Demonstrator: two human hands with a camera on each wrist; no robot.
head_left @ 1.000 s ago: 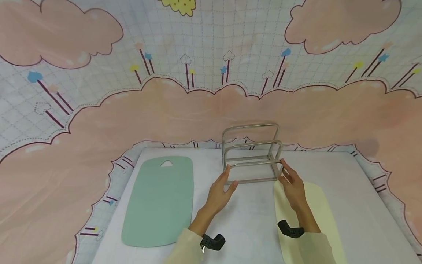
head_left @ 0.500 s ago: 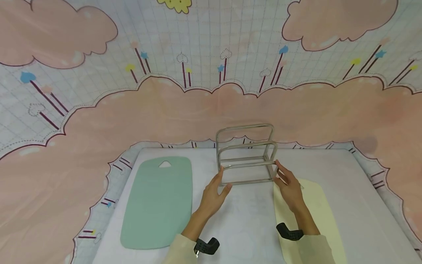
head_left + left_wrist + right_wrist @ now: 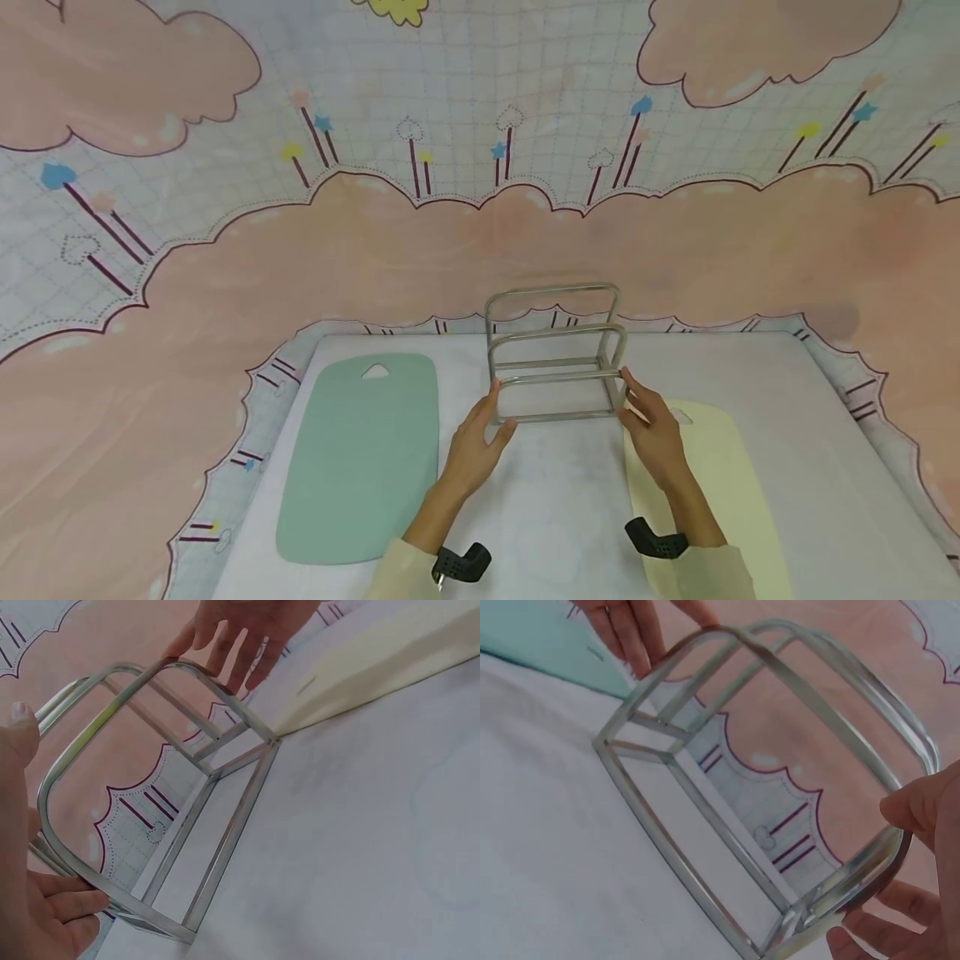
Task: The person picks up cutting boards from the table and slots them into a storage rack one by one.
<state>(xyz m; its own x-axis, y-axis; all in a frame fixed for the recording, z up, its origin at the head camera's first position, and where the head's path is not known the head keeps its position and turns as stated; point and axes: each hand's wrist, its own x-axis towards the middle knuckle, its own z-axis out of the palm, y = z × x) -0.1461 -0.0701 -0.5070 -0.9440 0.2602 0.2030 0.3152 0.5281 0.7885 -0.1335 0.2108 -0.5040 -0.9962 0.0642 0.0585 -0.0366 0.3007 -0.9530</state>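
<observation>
A metal rack (image 3: pixel 558 377) of bent tubular hoops stands upright at the table's far edge. My left hand (image 3: pixel 471 450) is at its left end, the fingers around the front hoop. At the opposite end, my right hand (image 3: pixel 655 435) holds the same hoop, and in the right wrist view the thumb (image 3: pixel 907 806) lies on the bar with the other fingers lower down at the side. Left of the rack a green cutting board (image 3: pixel 360 467) lies flat. A pale yellow cutting board (image 3: pixel 727 483) lies to the right, partly hidden by my right forearm. The rack's slots hold nothing.
A white tabletop (image 3: pixel 555 500) carries everything. Right behind the rack rises a cloth backdrop (image 3: pixel 420 267) with pink clouds and candle prints. Each wrist wears a black camera band, such as the left wristband (image 3: pixel 462 563).
Both hands have shifted the rack a little to the left along the table. The yellow board's handle hole has come into view beside the right hand. The boards have stayed put.
</observation>
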